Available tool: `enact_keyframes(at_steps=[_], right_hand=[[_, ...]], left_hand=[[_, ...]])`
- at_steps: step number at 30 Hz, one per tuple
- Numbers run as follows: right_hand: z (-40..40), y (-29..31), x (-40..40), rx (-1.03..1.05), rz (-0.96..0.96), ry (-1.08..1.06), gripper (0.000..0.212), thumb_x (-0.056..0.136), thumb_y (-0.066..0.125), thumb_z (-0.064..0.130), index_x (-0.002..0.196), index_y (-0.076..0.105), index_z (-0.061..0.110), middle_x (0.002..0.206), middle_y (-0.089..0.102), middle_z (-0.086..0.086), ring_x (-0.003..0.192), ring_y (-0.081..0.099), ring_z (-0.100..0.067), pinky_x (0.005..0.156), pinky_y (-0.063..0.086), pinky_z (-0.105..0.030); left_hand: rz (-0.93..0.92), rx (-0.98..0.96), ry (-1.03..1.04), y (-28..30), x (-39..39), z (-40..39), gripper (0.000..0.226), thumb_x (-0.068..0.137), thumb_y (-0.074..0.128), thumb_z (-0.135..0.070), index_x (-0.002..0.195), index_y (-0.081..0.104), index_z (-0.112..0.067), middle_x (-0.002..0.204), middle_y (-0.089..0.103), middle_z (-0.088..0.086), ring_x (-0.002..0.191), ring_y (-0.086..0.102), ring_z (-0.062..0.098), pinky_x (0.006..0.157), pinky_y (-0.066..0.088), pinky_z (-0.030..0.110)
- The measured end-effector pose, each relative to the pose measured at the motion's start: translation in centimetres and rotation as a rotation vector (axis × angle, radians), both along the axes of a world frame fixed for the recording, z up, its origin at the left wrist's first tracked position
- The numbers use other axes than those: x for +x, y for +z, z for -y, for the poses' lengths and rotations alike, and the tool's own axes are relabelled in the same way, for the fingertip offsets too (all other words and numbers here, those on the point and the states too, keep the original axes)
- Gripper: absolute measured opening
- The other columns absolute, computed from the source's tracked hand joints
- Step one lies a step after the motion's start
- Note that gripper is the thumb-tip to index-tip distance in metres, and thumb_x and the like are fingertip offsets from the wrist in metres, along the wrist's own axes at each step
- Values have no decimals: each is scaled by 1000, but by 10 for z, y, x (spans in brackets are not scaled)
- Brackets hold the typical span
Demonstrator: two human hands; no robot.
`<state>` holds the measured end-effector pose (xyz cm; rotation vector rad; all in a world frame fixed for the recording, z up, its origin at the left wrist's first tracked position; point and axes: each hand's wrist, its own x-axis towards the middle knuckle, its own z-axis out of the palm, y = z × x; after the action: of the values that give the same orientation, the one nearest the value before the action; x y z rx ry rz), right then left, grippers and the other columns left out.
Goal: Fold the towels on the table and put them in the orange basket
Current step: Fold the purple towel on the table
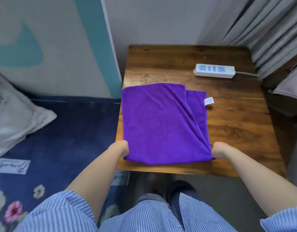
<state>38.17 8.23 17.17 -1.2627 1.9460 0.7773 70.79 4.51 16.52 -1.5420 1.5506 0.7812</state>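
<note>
A purple towel (157, 123) lies folded once on the wooden table (228, 124), its upper layer shifted left so the lower layer and a white label (209, 100) show at the right. My left hand (121, 149) grips the towel's near left corner. My right hand (217, 149) grips the near right corner, where the cloth bunches into creases. The fingers of both hands are tucked under the towel's edge. No orange basket is in view.
A white power strip (214, 70) with a grey cable lies at the table's far right. Grey curtains (270, 30) hang behind it. To the left is a bed with a dark blue floral cover (60, 131) and a white pillow (12, 113).
</note>
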Motion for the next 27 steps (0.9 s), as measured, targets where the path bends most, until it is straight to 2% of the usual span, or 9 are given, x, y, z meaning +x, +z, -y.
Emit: enact_keyframes(at_steps=[1,3,5,9,14,18,21,24,27], right_hand=[[0,-4,0,-15,3,-10,30,89,40,18,107,59,4,123,58,-15,107,56,-27,82,44,-26],[5,-8,1,-55,6,-29,34,87,41,19,110,59,2,123,59,-15,112,56,-28,86,44,-26],[15,-7,6,-114,11,-62,31,83,42,14,104,61,1,119,61,-17,108,58,-29,83,45,-27],[47,-2,16,-208,58,-75,19,82,43,11,90,60,5,110,63,-18,99,59,-30,73,41,-26],[98,3,26,-323,134,-48,22,86,46,13,98,63,3,108,64,-15,101,58,-30,73,41,-27],[154,5,28,-381,192,-23,23,87,45,10,98,62,3,110,64,-15,104,57,-30,77,43,-28],[190,-1,27,-415,226,-20,23,87,43,10,99,61,3,111,63,-15,106,55,-30,81,43,-30],[224,-12,25,-448,251,-32,24,89,42,11,103,61,4,113,62,-15,108,54,-30,83,43,-31],[250,-25,23,-484,237,-15,31,91,43,14,118,55,3,123,56,-18,115,49,-34,93,42,-35]], left_hand=[[30,59,-36,-1,2,2,19,95,34,-14,101,52,-11,102,41,6,92,38,24,98,40,30],[17,53,-47,-7,5,3,24,96,34,-16,110,52,-11,105,44,6,96,43,27,97,41,31],[-42,-31,30,-5,5,11,25,94,37,-16,112,54,-10,106,50,6,100,50,27,89,44,32],[-83,-120,87,-1,0,39,9,94,39,-15,92,48,-14,96,49,3,87,47,22,74,41,28],[-123,-199,124,5,-10,82,12,93,39,-14,93,50,-12,94,50,3,86,49,22,74,42,29],[-129,-272,163,8,-19,128,24,92,38,-14,108,55,-9,97,52,4,88,49,21,74,42,30],[-111,-309,198,6,-24,157,26,92,37,-12,110,55,-9,98,52,4,87,49,21,70,41,28],[-93,-364,237,-1,-27,185,26,93,37,-12,114,52,-8,114,56,9,100,53,25,76,44,33],[-74,-401,280,-12,-25,209,31,94,35,-13,122,47,-7,127,49,13,116,47,29,86,44,37]])
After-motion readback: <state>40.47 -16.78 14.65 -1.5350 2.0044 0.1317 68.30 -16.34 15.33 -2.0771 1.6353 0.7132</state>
